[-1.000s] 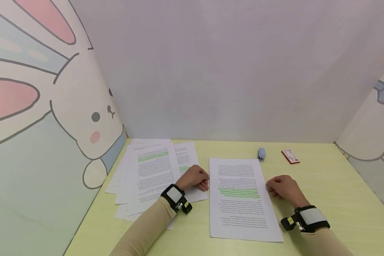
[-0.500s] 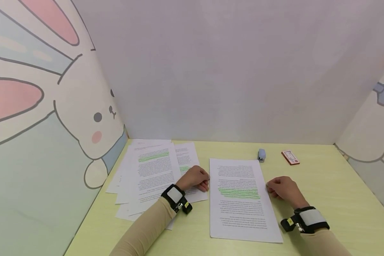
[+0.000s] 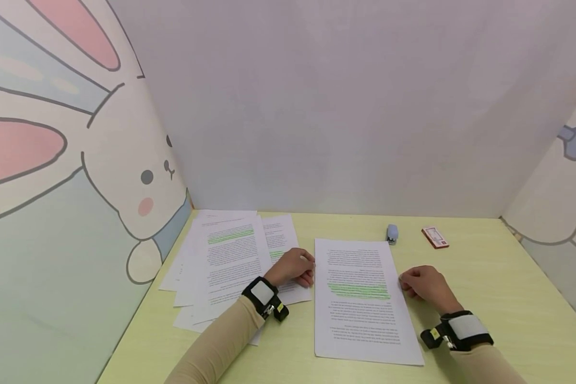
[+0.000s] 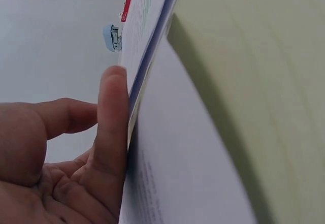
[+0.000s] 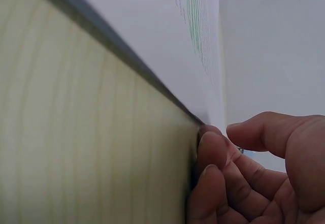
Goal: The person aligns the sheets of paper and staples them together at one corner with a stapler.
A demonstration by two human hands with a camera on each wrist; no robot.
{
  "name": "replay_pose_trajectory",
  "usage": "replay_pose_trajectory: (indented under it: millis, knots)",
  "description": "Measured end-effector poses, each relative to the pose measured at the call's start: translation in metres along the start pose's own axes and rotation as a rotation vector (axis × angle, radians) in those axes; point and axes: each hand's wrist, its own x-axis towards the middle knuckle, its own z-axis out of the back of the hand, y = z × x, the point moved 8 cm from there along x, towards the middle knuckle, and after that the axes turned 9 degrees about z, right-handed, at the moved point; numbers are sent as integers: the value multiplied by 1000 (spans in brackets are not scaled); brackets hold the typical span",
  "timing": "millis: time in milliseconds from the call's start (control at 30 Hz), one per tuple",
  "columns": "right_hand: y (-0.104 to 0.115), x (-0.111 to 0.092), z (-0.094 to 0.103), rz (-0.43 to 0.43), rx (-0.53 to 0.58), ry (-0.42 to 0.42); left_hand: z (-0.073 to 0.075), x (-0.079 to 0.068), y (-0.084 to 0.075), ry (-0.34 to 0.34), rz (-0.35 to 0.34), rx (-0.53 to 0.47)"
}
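Your left hand (image 3: pixel 294 268) and right hand (image 3: pixel 427 285) grip nothing, relaxed fingers touching opposite edges of the paper stack (image 3: pixel 360 320) between them, stapler (image 3: pixel 392 233) beyond your right, loose sheets (image 3: pixel 235 266) by your left.

My sleeved left forearm (image 3: pixel 216 344) and right forearm (image 3: pixel 487 365) slant inward, away from me, toward the far edge of the table (image 3: pixel 513 298). My left hand (image 3: pixel 294 268) sits nearer the left edge, my right hand (image 3: pixel 427 284) nearer the right edge, both low and well apart. On the left, one finger (image 4: pixel 111 102) stretches nearly straight, my thumb (image 4: pixel 66 115) pointing at it, close by. On the right, my fingers (image 5: pixel 210 153) bend loosely.
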Motion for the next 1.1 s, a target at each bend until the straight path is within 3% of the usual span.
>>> replay_pose_trajectory:
  millis: [267,500,833,1100]
  knots:
    - [1,0,1,9,3,4,4,0,1,-7,-8,2]
    - [12,2,15,49,-10,-16,26,-4,-2,-72,-21,68]
    - [58,21,20,212,42,-57,88,-21,0,-181,-32,127]
    - [107,41,-7,332,50,-55,145,-39,11,-319,-18,181]
